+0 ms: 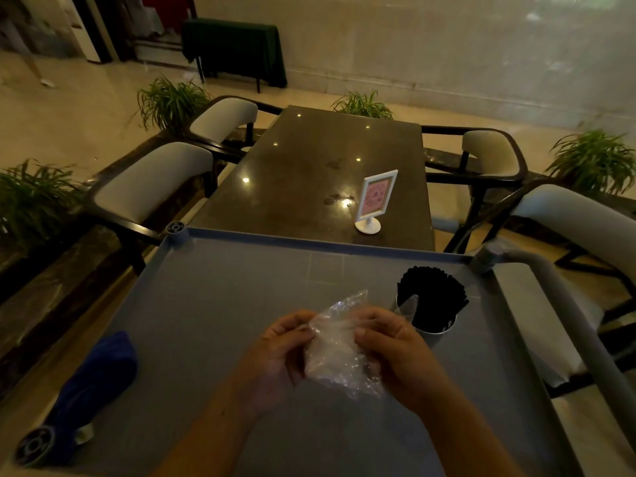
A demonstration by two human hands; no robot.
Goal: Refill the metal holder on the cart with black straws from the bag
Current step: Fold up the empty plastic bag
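Your left hand [280, 349] and right hand [395, 346] both grip the crumpled clear bag [335, 352]; black straws [432, 299] fill the metal holder [435, 335].

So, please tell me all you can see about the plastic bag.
The plastic bag is clear, thin and crumpled, and looks empty of straws. Both hands pinch it above the grey cart: the left hand at its left edge, the right hand at its right. One corner sticks up toward the metal holder.
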